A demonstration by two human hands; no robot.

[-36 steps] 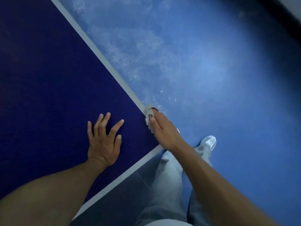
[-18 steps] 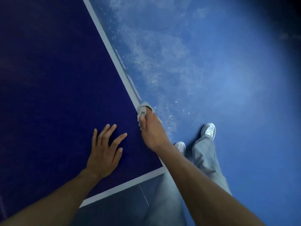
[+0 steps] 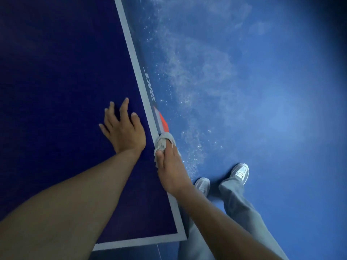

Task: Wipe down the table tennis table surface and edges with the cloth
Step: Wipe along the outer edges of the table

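The cloth (image 3: 163, 140), a crumpled grey wad, sits on the long edge of the tabletop (image 3: 56, 91), straddling the white border line (image 3: 131, 51) and the dark side face (image 3: 149, 85) below it. The right hand (image 3: 171, 169) grips it: the thumb lies along the border, pointing to 12 o'clock, and the fingers curl over the edge into the fabric, mostly hidden. Its forearm runs back towards 5 o'clock, leaving the picture at the bottom.

At 9 o'clock from the cloth, just beside it, the left hand (image 3: 124, 130) rests palm down on the dark blue surface, fingers straight and spread, aimed at about 12 o'clock and holding nothing. Its forearm stretches away towards 7 o'clock.

At 12 o'clock from the cloth, a red patch (image 3: 163, 121) is touching it on the side face, with white lettering (image 3: 150, 87) beyond. At 3 o'clock lies a blue floor (image 3: 262, 91) with pale dusty smears. At 4 o'clock stand two white shoes (image 3: 241, 171) under grey trousers (image 3: 242, 203).
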